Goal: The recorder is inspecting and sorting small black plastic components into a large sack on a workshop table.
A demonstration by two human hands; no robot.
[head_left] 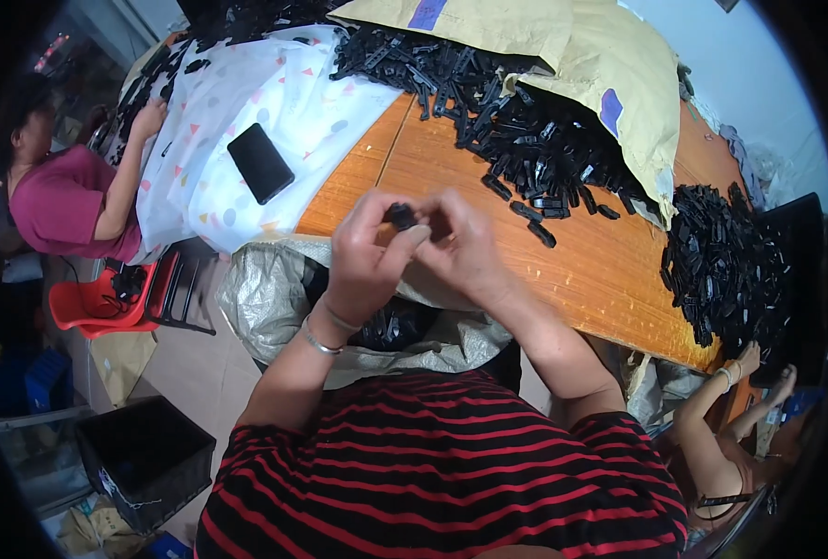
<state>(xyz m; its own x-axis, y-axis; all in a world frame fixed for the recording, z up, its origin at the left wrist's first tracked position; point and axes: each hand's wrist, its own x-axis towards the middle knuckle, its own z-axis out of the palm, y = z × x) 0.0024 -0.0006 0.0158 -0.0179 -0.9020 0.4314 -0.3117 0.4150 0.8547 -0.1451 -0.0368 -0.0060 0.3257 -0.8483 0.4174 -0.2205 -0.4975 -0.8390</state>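
Note:
Above the table's near edge, my left hand (365,256) is closed, with a small black plastic part (401,217) pinched between thumb and fingers. Right beside it, my right hand (470,244) is curled with its fingertips close to that part. Motion blurs it a little, and what lies within its fingers is dark and cannot be made out. Below both hands a silvery woven sack (265,293) hangs open at the table edge, with dark contents inside. Beyond them, a few loose black plastic clips (533,224) lie on the wooden table (432,172).
A big heap of black clips (544,140) spills from a tan paper sack (600,56). Another pile (721,261) lies at right, near a co-worker's hands (747,359). A black tablet (261,163) rests on a patterned white sheet (204,121). Another person (69,200) sits at left.

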